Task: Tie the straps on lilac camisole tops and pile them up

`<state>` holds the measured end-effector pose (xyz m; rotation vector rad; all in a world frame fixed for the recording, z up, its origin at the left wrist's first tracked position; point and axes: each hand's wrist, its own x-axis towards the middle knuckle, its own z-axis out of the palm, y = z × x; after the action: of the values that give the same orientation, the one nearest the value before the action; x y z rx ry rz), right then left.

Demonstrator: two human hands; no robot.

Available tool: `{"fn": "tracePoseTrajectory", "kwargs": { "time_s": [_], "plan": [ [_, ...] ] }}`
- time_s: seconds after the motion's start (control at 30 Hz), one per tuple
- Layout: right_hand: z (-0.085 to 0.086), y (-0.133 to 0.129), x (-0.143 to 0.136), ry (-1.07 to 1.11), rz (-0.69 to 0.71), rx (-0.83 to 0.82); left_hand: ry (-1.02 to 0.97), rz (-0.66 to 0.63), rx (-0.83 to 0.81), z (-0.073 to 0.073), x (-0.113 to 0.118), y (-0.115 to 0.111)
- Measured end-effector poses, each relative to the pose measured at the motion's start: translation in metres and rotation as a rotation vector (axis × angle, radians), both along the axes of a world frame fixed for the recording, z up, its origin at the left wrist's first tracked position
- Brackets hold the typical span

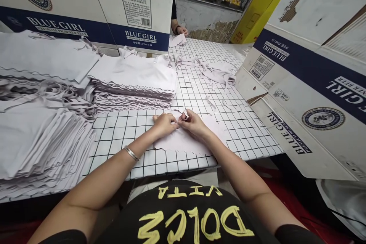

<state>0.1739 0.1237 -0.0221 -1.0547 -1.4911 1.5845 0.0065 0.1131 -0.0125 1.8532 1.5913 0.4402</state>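
Note:
A pale pink garment piece (183,141) with a wavy edge lies flat on the checked tablecloth, close to the table's front edge. My left hand (165,125), below a silver bracelet on the wrist, is closed and pinches the far edge of this piece. Right beside it, my right hand (192,122) is also closed, with thumb and forefinger pinching a narrow bit of the same cloth. The fingertips of both hands nearly touch. Exactly how the narrow bit runs between them is hidden by the fingers.
Stacks of similar garment pieces (131,76) and a fanned pile (42,141) stand at the left. Loose fabric strips (217,72) lie farther back. Beer cartons (137,15) rise behind the stacks, and another carton (309,80) leans at the right. Across the table is another person's hand (182,30).

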Motion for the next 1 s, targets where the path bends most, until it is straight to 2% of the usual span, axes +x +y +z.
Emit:
{"fn": "tracePoseTrajectory", "kwargs": {
  "time_s": [0.1,0.17,0.27,0.33,0.4,0.47,0.6,0.7,0.73,0.8,0.87,0.9,0.93,1.0],
  "plan": [
    [0.001,0.002,0.004,-0.22,0.019,0.137,0.04,-0.008,0.02,-0.002,0.001,0.0],
    [0.003,0.004,0.006,-0.315,0.03,0.16,0.137,-0.022,0.119,0.0,0.003,-0.006],
    [0.009,0.013,0.007,-0.14,0.001,-0.047,0.308,-0.082,0.38,0.002,0.005,-0.03],
    [0.015,0.026,0.006,0.091,-0.024,-0.248,0.35,-0.21,0.445,-0.002,0.002,-0.053],
    [0.021,0.046,0.004,0.251,-0.06,-0.392,0.348,-0.354,0.364,-0.01,-0.003,-0.076],
    [0.025,0.071,-0.002,0.269,-0.094,-0.442,0.348,-0.411,0.256,-0.018,-0.007,-0.091],
    [0.03,0.118,-0.023,0.017,-0.056,-0.414,0.366,-0.388,0.182,-0.025,-0.008,-0.1],
    [0.036,0.131,-0.023,-0.26,-0.063,-0.335,0.366,-0.395,0.174,-0.023,-0.006,-0.1],
    [0.038,0.128,-0.014,-0.399,-0.097,-0.222,0.365,-0.396,0.179,-0.021,-0.007,-0.1],
    [0.04,0.108,0.018,-0.668,-0.2,0.112,0.362,-0.355,0.207,-0.018,-0.012,-0.103],
    [0.037,0.071,0.062,-0.827,-0.32,0.388,0.369,-0.198,0.227,-0.015,-0.023,-0.105],
    [0.034,0.047,0.085,-0.892,-0.381,0.422,0.377,-0.084,0.22,-0.014,-0.029,-0.105],
    [0.03,0.022,0.106,-0.977,-0.442,0.38,0.387,0.031,0.203,-0.013,-0.034,-0.102],
    [0.019,-0.026,0.135,-1.101,-0.53,0.216,0.394,0.191,0.165,-0.011,-0.041,-0.095]
  ]
}}
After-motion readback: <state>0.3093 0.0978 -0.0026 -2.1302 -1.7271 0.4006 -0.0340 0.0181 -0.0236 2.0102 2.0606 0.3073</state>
